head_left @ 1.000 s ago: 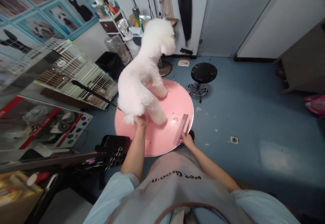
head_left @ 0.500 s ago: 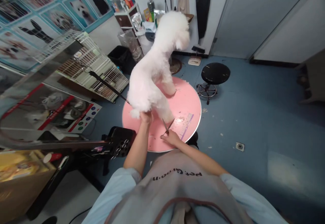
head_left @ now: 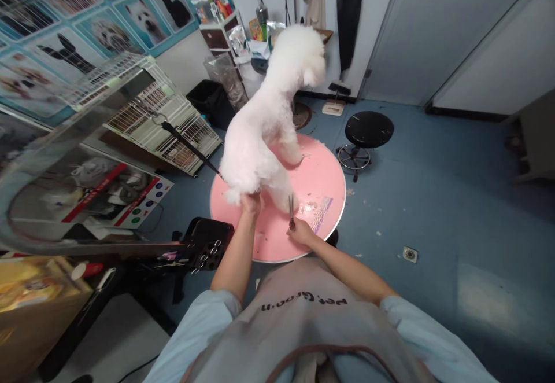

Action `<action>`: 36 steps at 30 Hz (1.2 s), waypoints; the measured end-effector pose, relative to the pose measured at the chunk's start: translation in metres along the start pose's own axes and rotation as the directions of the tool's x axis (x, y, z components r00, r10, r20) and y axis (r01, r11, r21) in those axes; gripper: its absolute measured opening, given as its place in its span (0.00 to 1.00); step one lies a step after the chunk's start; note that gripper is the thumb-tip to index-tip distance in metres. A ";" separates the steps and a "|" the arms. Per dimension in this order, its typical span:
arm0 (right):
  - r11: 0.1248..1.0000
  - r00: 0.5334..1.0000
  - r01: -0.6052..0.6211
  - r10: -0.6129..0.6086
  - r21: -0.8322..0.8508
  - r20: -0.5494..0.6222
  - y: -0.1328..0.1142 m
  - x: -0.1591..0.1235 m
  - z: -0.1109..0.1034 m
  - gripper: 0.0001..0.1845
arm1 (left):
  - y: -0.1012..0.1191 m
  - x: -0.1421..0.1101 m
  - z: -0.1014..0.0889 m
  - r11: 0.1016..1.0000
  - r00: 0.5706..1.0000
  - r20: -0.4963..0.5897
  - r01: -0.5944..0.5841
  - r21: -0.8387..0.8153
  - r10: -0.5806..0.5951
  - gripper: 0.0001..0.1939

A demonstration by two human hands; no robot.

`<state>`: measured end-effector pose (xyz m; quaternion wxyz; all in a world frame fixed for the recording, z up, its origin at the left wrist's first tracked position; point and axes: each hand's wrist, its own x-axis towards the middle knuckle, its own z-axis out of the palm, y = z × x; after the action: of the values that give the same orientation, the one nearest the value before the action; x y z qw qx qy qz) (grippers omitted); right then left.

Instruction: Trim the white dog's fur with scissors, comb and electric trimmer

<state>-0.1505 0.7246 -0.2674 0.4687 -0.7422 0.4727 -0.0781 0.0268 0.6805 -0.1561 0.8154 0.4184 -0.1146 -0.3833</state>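
Observation:
A fluffy white dog (head_left: 255, 134) stands on a round pink table (head_left: 327, 175), its head turned to the far right. My left hand (head_left: 250, 202) grips the dog at its rear, by the hind legs; fur hides part of the fingers. In my right hand (head_left: 300, 232) is a pair of scissors (head_left: 291, 212), blades upward and almost together, beside the near hind paw. A purple-edged comb (head_left: 323, 214) lies on the table just right of that hand. Small fur clippings are scattered around it.
A black strap (head_left: 191, 148) runs from a ring at the left to the dog's rear. Beyond the table stand a black stool (head_left: 368, 128), a black bin (head_left: 211, 102) and a white wire cage (head_left: 169, 134). A black table-arm bracket (head_left: 210, 241) is near my left forearm.
The scissors' blades have gone from spread apart to almost together, and my right hand has shifted slightly right. My left hand stays at the dog's rear. The whole view has shifted slightly.

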 end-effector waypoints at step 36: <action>0.798 0.988 -0.030 -0.069 -0.603 -0.140 -0.028 0.034 -0.066 0.13 | 0.004 0.003 -0.009 0.994 0.998 0.055 0.007 0.109 -0.013 0.17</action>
<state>-0.1513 0.6602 -0.2207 0.1695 -0.8491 0.5001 0.0143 0.0353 0.6849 -0.1593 0.7858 0.4521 -0.1560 -0.3921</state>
